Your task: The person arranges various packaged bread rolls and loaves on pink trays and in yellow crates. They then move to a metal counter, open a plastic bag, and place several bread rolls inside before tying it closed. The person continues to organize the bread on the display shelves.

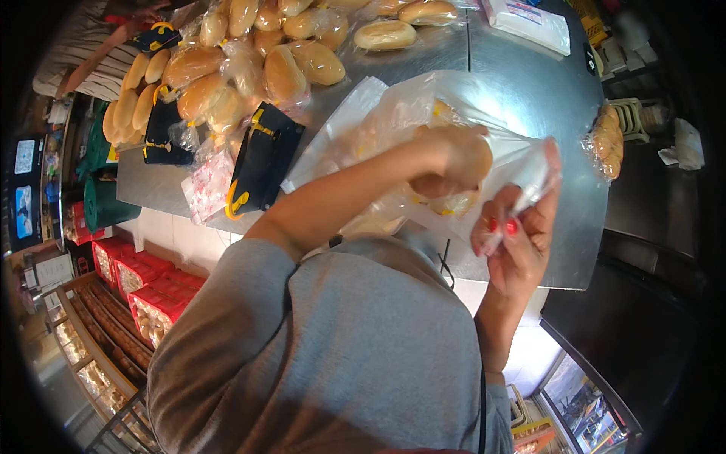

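A large clear plastic bag point(391, 122) lies across the steel table in front of me, with wrapped bread rolls point(448, 205) inside it, tied with yellow. My left hand point(451, 162) reaches over from the left and is curled at the bag's mouth, against the rolls; motion blur hides its fingers and whether they grip one. On the right, my right hand point(519, 235), with red nails, pinches the bag's edge between thumb and fingers and stretches the film taut. White plastic sheets or bags point(323, 142) lie flat under the clear bag's left side.
Bagged rolls point(286, 74) pile up at the upper left beside loose rolls point(133, 105) and a black-and-yellow tool or holder point(264, 162). A white package point(530, 22) lies at the table's far right. Wrapped bread point(608, 142) is at the right edge. Another person's arm point(105, 51) shows upper left.
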`<action>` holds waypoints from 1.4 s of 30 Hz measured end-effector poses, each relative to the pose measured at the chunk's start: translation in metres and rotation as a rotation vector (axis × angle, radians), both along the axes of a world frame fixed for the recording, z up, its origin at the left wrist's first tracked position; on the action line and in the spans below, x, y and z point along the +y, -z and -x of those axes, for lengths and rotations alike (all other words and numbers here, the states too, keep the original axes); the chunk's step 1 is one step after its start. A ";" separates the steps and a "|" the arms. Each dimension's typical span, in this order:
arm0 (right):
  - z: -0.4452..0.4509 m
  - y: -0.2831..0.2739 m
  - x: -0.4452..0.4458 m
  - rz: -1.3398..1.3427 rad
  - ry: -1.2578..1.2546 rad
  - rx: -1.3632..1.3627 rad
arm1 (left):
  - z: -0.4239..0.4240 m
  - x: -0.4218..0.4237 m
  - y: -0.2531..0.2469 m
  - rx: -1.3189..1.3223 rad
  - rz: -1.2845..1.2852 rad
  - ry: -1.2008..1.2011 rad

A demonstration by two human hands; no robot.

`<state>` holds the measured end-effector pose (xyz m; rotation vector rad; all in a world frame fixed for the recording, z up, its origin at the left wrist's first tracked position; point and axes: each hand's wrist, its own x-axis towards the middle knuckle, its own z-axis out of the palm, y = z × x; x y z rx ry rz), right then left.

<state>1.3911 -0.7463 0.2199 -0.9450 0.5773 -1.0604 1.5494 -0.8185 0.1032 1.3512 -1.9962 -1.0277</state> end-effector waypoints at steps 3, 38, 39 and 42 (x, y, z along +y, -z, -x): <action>0.030 0.006 -0.002 -0.039 0.049 -0.188 | -0.055 -0.008 -0.020 0.368 -0.469 -0.093; 0.026 -0.003 -0.035 0.067 0.038 -0.013 | -0.097 0.029 -0.065 -0.192 0.206 -0.389; 0.019 -0.003 -0.033 0.064 0.011 -0.006 | -0.098 0.032 -0.054 -0.273 0.162 -0.369; 0.001 -0.008 -0.037 0.106 -0.084 -0.058 | -0.093 0.028 -0.025 -0.465 0.089 -0.363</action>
